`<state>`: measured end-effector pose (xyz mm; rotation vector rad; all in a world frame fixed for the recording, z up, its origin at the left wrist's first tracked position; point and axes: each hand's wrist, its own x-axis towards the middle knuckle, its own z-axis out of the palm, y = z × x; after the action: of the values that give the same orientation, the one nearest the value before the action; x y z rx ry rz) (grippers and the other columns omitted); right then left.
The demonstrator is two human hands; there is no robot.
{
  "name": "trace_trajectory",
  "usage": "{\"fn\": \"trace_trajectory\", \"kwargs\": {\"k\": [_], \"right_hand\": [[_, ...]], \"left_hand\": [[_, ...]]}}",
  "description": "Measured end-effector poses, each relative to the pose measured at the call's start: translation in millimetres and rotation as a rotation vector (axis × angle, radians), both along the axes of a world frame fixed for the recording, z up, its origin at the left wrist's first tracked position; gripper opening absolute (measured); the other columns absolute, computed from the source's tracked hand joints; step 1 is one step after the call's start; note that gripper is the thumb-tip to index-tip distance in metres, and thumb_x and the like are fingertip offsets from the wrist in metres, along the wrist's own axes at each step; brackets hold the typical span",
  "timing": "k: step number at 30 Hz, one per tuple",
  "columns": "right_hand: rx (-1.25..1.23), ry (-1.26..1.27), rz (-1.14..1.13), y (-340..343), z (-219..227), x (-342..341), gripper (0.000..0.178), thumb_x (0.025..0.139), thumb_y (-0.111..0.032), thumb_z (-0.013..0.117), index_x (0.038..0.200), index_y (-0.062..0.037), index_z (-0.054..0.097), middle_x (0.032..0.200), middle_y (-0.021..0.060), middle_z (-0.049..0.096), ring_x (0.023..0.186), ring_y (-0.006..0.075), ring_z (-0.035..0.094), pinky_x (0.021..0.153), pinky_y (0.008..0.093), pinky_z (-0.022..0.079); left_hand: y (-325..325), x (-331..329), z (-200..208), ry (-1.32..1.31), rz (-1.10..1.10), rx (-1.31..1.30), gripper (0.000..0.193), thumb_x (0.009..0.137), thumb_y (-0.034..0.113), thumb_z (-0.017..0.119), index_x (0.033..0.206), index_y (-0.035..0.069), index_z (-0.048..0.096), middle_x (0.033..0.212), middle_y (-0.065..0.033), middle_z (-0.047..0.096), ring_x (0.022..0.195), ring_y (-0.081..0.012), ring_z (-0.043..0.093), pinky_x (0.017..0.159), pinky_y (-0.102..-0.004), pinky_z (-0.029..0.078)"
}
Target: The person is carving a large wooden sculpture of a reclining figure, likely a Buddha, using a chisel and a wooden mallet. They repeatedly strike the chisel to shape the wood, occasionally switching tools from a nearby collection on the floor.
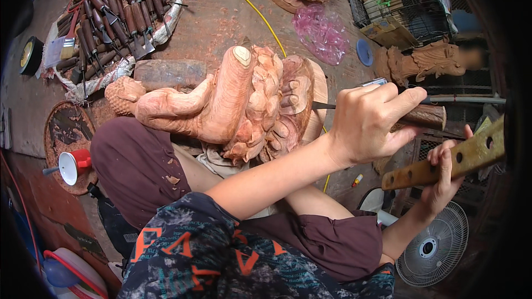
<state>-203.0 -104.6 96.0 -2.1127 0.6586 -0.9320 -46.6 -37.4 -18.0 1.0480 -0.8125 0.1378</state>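
Observation:
A reddish carved wooden figure [183,113] lies on its side across my lap, its curl-covered head [123,95] at the left and its petalled base [288,102] at the right. My left hand [371,124] is closed around the dark wooden handle of a chisel [431,117]. The chisel's blade reaches left to the base; whether its edge touches the wood I cannot tell. Lower right, my right hand [443,182] grips a flat, yellowish bar with several holes [424,170], apart from the chisel's handle end.
Many chisels and gouges [130,14] fill a white-edged holder at upper left. A red cup [83,159] stands on a round tray at left. Pink plastic [321,33], carved pieces [424,62] and a wire cage [399,0] lie beyond. A fan [429,249] sits lower right.

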Motion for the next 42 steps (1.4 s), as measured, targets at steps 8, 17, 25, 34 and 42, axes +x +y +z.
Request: {"fn": "trace_trajectory", "kwargs": {"k": [8, 17, 25, 34, 42], "right_hand": [[-0.217, 0.148, -0.129, 12, -5, -13, 0.062, 0.086, 0.001, 0.058, 0.141, 0.0012, 0.028, 0.085, 0.0046, 0.049, 0.071, 0.0086, 0.045, 0.069, 0.0264, 0.041], [-0.408, 0.411, -0.251, 9, -13, -20, 0.040, 0.084, 0.004, 0.062, 0.122, -0.0001, 0.050, 0.088, 0.0001, 0.051, 0.077, 0.0064, 0.049, 0.072, 0.0204, 0.041], [-0.196, 0.271, -0.175, 7, -10, -9, 0.058, 0.083, 0.003, 0.060, 0.136, 0.0026, 0.036, 0.086, 0.0034, 0.054, 0.076, 0.0098, 0.054, 0.073, 0.0241, 0.045], [0.000, 0.080, -0.033, -16, 27, 2, 0.060, 0.089, -0.002, 0.055, 0.142, -0.0004, 0.026, 0.084, 0.0029, 0.046, 0.070, 0.0089, 0.043, 0.068, 0.0243, 0.039], [-0.400, 0.501, -0.117, -18, 14, 18, 0.040, 0.083, 0.004, 0.062, 0.121, -0.0001, 0.051, 0.085, 0.0004, 0.052, 0.076, 0.0065, 0.048, 0.069, 0.0203, 0.040]], "left_hand": [[8, 7, -11, 0.105, -0.075, -0.154, 0.041, 0.063, 0.016, 0.080, 0.101, 0.007, 0.066, 0.083, -0.0104, 0.068, 0.068, -0.0249, 0.066, 0.061, -0.0317, 0.052], [3, 5, -11, 0.099, -0.093, -0.156, 0.038, 0.071, 0.031, 0.077, 0.098, 0.007, 0.066, 0.078, -0.0082, 0.066, 0.066, -0.0237, 0.064, 0.058, -0.0320, 0.050], [3, -12, -2, -0.001, -0.022, -0.013, 0.038, 0.075, 0.048, 0.069, 0.094, 0.015, 0.068, 0.064, -0.0037, 0.057, 0.056, -0.0215, 0.059, 0.050, -0.0328, 0.046], [-4, 8, 6, 0.235, -0.036, -0.053, 0.031, 0.078, 0.028, 0.075, 0.096, 0.005, 0.067, 0.074, -0.0091, 0.067, 0.061, -0.0200, 0.067, 0.055, -0.0291, 0.051], [-5, 15, -2, 0.383, -0.050, -0.108, 0.031, 0.084, 0.028, 0.072, 0.098, 0.001, 0.066, 0.077, -0.0092, 0.069, 0.069, -0.0140, 0.067, 0.062, -0.0263, 0.051]]}}
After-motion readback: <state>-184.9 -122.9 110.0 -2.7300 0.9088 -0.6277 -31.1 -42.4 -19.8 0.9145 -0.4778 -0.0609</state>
